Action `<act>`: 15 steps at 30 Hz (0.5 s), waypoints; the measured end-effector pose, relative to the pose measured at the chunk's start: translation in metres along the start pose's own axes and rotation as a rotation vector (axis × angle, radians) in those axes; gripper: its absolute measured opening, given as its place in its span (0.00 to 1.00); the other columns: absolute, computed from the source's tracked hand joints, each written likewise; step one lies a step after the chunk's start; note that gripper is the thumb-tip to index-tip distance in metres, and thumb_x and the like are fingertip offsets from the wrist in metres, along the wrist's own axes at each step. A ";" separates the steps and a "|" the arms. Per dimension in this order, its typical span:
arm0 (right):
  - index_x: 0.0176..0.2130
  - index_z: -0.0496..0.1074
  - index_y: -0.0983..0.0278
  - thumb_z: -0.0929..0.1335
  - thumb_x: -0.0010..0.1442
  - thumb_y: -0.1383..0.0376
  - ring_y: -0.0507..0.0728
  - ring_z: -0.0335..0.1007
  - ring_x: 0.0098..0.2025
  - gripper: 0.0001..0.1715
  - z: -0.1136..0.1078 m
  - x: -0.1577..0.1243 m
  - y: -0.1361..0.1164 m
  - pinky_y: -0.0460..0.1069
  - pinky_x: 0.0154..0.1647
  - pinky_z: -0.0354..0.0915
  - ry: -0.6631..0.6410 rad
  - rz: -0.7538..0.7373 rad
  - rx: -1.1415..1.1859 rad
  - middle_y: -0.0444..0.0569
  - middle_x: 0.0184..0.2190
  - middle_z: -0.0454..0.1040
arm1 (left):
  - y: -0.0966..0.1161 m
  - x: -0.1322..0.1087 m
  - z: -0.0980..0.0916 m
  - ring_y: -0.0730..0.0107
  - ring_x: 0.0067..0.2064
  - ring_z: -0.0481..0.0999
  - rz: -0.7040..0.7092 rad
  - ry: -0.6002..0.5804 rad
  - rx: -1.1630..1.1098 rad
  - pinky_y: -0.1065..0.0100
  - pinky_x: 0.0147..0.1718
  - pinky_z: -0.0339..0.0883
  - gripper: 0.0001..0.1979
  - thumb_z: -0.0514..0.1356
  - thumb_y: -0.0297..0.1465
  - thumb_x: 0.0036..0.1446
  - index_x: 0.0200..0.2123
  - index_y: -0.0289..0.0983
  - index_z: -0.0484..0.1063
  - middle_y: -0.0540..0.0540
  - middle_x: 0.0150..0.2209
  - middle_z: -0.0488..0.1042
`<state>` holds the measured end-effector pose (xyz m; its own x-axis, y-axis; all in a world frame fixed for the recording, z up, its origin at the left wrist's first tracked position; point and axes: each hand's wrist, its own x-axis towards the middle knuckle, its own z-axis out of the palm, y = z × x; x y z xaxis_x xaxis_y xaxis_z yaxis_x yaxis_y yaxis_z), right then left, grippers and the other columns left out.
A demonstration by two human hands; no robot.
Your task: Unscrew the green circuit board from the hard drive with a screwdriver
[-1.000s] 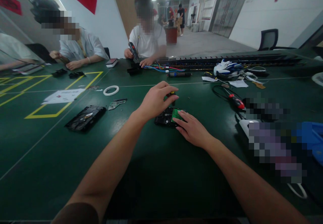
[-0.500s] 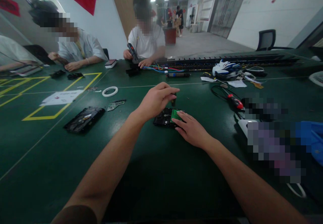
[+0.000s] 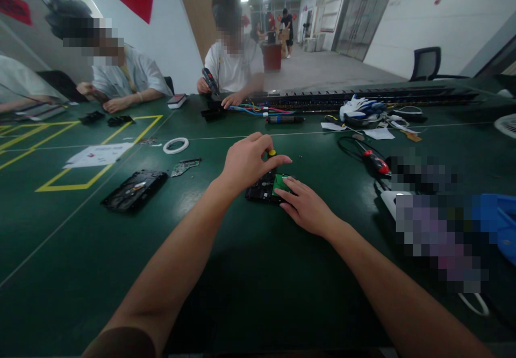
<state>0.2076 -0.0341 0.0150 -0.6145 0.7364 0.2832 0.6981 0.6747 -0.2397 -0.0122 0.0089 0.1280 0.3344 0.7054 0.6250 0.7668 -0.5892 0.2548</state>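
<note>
In front of me on the green table lies a black hard drive (image 3: 261, 191), with a green circuit board (image 3: 279, 185) on its right part. My left hand (image 3: 249, 158) is closed round a small screwdriver (image 3: 272, 154) above the drive's far edge. The yellow cap of that tool shows between thumb and curled fingers; its tip is hidden. On the board lies my right hand (image 3: 308, 205), fingers stretched out and holding the drive down. Further left are a second black drive casing (image 3: 135, 190) and a loose circuit board (image 3: 185, 167).
A roll of white tape (image 3: 176, 145) and a paper sheet (image 3: 99, 155) lie to the left. At right are a red-and-black screwdriver (image 3: 376, 162) and white-blue gloves (image 3: 360, 109). Across the table, a person (image 3: 234, 67) holds a power screwdriver (image 3: 210, 81); another person (image 3: 129, 76) sits further left.
My left hand's fingers have shifted on the screwdriver: its yellow cap now shows and the thumb points right. My right hand stays on the board.
</note>
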 end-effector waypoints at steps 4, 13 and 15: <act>0.66 0.71 0.61 0.65 0.73 0.61 0.69 0.54 0.75 0.25 -0.002 0.000 -0.002 0.70 0.73 0.55 -0.001 -0.007 -0.014 0.61 0.71 0.63 | -0.003 0.001 0.000 0.68 0.37 0.74 0.084 -0.030 -0.090 0.65 0.39 0.69 0.12 0.66 0.41 0.65 0.41 0.38 0.79 0.45 0.39 0.75; 0.65 0.72 0.60 0.65 0.73 0.61 0.68 0.55 0.74 0.24 0.000 0.000 -0.001 0.68 0.73 0.56 0.024 -0.018 -0.017 0.58 0.71 0.64 | -0.008 0.002 0.001 0.63 0.58 0.78 0.234 -0.128 -0.279 0.56 0.60 0.71 0.20 0.55 0.20 0.68 0.58 0.38 0.76 0.42 0.56 0.78; 0.64 0.72 0.61 0.65 0.73 0.61 0.68 0.55 0.74 0.24 0.001 0.000 0.000 0.68 0.73 0.56 0.023 -0.020 -0.018 0.59 0.71 0.64 | -0.006 0.002 0.000 0.63 0.60 0.77 0.242 -0.134 -0.316 0.55 0.63 0.69 0.20 0.54 0.19 0.67 0.57 0.37 0.76 0.42 0.58 0.78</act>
<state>0.2070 -0.0345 0.0144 -0.6201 0.7209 0.3094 0.6921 0.6884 -0.2168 -0.0157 0.0141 0.1275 0.5683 0.5648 0.5984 0.4590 -0.8212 0.3391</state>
